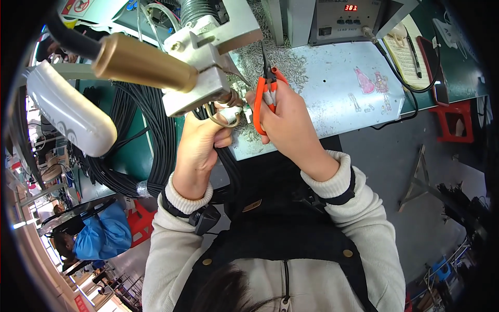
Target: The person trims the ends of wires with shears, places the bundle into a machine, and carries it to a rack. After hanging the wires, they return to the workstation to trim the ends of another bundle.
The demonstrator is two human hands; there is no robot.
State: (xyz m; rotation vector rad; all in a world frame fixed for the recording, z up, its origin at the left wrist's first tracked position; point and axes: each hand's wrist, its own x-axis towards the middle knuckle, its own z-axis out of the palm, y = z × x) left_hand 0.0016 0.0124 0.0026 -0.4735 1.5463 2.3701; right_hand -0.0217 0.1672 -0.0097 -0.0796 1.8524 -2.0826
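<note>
My right hand [288, 117] is closed round orange-handled cutting pliers [258, 106], their dark jaws pointing away from me. Close by on the left, my left hand [197, 143] has its fingers curled tight under the soldering machine's metal head [200, 86]. Black cable [228, 164] runs down from that hand toward my lap. A small white piece [230, 113] shows at its fingertips; the machine partly hides it, so its kind is unclear. The gold-coloured handle [145, 62] of the soldering iron slants above my left hand.
Small metal clippings [291, 67] litter the pale work plate [338, 109]. Coiled black cables [161, 130] lie at left, below a white lamp [73, 109]. A control box [345, 23] stands at the back; a notebook [408, 57] and phone [439, 73] lie right. A person in blue [104, 234] sits at far left.
</note>
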